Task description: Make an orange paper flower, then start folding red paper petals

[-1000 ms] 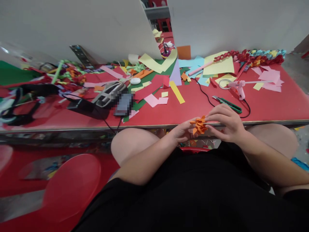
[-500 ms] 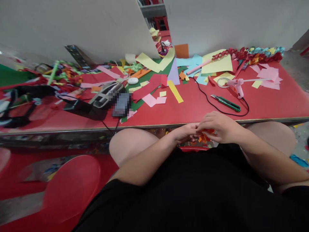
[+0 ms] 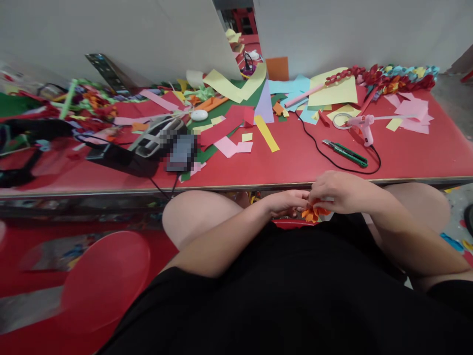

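Over my lap, just below the table edge, both hands are closed around a folded orange paper piece point(image 3: 313, 214). My left hand point(image 3: 286, 203) pinches it from the left. My right hand point(image 3: 336, 191) has its fingers curled over the top and right of it, so part of the paper is hidden. Pointed orange flaps show beneath the fingers. On the table beyond my right hand lie a green utility knife point(image 3: 345, 153) and a pink glue gun point(image 3: 362, 127) with a black cord.
The red table point(image 3: 295, 170) bears scattered coloured paper, a yellow strip point(image 3: 267, 133), a roll of tape point(image 3: 342, 120) and folded paper chains point(image 3: 380, 79). At left are a phone point(image 3: 182, 153), a black box point(image 3: 121, 159) and a white mouse point(image 3: 199, 115). A red stool point(image 3: 107, 276) stands lower left.
My right hand has shifted slightly, and more of the orange paper shows below the fingers. My left hand keeps its pinch. The view has tilted a little.
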